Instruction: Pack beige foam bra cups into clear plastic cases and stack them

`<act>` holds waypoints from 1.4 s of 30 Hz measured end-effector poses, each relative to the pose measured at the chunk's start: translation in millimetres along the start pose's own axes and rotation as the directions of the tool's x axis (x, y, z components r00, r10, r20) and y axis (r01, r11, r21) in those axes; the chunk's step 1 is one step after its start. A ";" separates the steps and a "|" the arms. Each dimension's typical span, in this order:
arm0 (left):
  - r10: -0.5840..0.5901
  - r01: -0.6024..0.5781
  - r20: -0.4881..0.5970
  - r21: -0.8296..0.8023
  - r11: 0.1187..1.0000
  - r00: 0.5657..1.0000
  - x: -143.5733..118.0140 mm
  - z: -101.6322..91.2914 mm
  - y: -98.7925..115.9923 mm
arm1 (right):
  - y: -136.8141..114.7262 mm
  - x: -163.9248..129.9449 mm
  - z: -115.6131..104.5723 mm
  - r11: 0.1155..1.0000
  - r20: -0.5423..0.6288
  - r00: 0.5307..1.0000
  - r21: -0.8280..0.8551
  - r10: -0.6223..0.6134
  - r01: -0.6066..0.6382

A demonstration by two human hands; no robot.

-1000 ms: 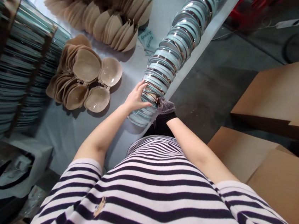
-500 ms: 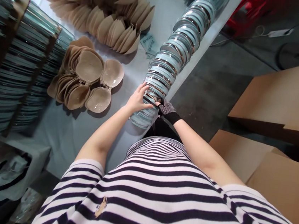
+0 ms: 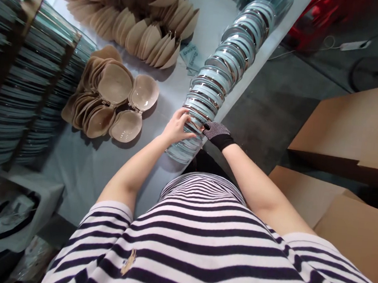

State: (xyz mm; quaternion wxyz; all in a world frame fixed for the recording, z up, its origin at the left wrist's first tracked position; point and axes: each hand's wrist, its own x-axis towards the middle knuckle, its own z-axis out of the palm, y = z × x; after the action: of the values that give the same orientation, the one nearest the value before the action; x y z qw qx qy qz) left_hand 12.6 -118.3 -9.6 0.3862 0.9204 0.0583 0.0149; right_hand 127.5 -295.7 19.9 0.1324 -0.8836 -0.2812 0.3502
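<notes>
Shifted slightly since earlier: both hands, up the row of clear packaged discs. Left hand and gloved right hand clamp its near end; long axis runs away along table edge.

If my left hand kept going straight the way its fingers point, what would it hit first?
Nothing to travel to: your left hand already rests on the leaning stack of clear round containers. Pushed further, it would probably meet the gloved right hand on the stack's far side, though depth is unclear.
</notes>
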 end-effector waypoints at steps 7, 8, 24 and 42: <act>0.022 -0.022 -0.008 0.024 0.999 1.000 -1.9 1.0 2.8 | -16.9 -7.0 -21.8 0.991 0.177 0.975 0.042 -0.132 0.126; 0.037 -0.037 -0.027 0.029 0.999 0.999 -2.1 1.6 3.1 | -19.1 -9.5 -18.0 0.992 0.105 0.987 -0.002 -0.122 0.123; 0.020 -0.004 0.277 -0.060 0.998 0.961 32.2 -35.3 12.3 | -13.3 42.2 -62.3 0.839 0.563 0.789 0.531 -0.247 -0.117; -0.829 0.905 -0.543 -0.274 0.324 0.132 -2.8 -35.6 -61.8 | -172.3 212.0 -25.6 0.825 0.340 0.796 -0.090 -0.500 0.557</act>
State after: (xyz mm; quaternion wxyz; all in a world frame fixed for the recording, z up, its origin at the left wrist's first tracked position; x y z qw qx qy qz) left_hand 1.3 -50.5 -28.6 0.2244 0.6752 0.6987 0.0746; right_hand 202.1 -32.7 -2.8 0.0979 -0.7133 -0.5657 0.4019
